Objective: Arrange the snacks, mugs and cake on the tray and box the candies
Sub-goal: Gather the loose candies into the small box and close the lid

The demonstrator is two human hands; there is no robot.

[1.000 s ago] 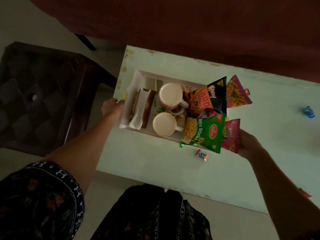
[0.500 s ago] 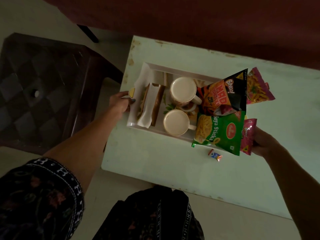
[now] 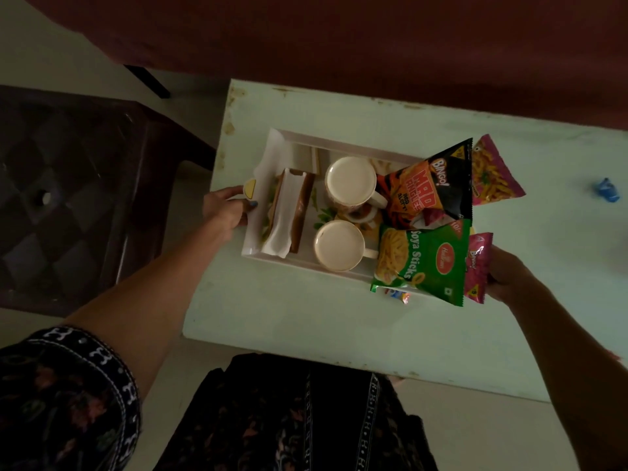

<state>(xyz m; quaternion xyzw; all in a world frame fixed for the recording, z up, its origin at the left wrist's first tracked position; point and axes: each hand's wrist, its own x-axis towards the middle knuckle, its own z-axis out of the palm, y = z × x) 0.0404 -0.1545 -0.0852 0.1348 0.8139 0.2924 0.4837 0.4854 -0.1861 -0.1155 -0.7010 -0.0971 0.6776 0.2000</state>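
Observation:
A white tray (image 3: pixel 272 147) sits on the pale green table (image 3: pixel 289 317). It holds a brown cake in white paper (image 3: pixel 292 215), two cream mugs (image 3: pixel 350 180) (image 3: pixel 338 246) and snack packets: a black-orange Bingo packet (image 3: pixel 428 185), a green Soya Sticks packet (image 3: pixel 424 263) and two pink packets (image 3: pixel 492 171) (image 3: pixel 477 266). My left hand (image 3: pixel 226 209) grips the tray's left end. My right hand (image 3: pixel 509 273) is closed at the tray's right end, against the near pink packet; the rim there is hidden. A wrapped candy (image 3: pixel 399 295) lies half under the green packet.
A blue wrapped candy (image 3: pixel 606 190) lies on the table at the far right. A dark brown plastic stool (image 3: pixel 74 185) stands left of the table. A dark red cloth (image 3: pixel 373 45) hangs behind the table's far edge. My patterned dress (image 3: pixel 289 419) fills the near foreground.
The tray with its load looks shifted a little toward the table's near edge, so the green packet now half covers the small candy. Both hands stayed at the tray's ends.

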